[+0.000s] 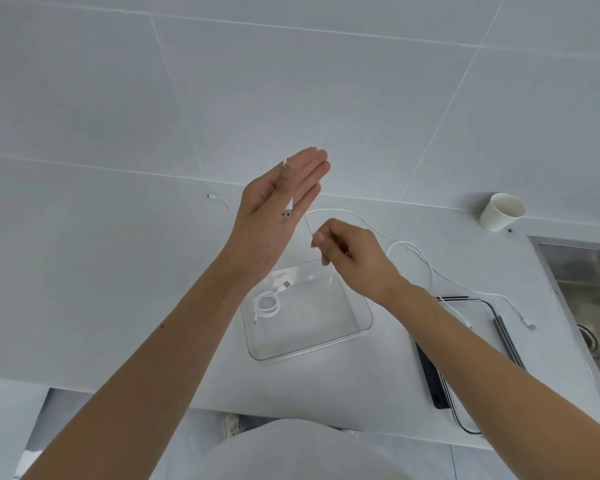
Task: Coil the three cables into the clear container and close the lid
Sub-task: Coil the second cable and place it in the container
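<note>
Head view: one of three done. A coiled cable (266, 303) lies inside the clear container (312, 346), toward its 9 o'clock side. The second, held cable (289, 202) is being wound above the container. The left hand (269, 206) is raised at 12 o'clock with fingers straight, its thumb pinning the plug end to the palm. The right hand (354, 254) has its grip pinched on the strand just below. So far it looks like barely one turn over the fingers.

A loose cable (530, 324) trails over the tabletop (136, 271) from 11 o'clock round to 3 o'clock. Can't tell whether every strand there is the third cable or partly the held one's tail.

Left to do, judging by this: finish the coil, drop it in, coil the third, close up. The lid (482, 317) is off, flat at 3 o'clock, with a strand running across it that would need clearing first.

A paper cup (501, 213) sits at 1 o'clock and a sink (589, 282) at far 3 o'clock, both well apart.
</note>
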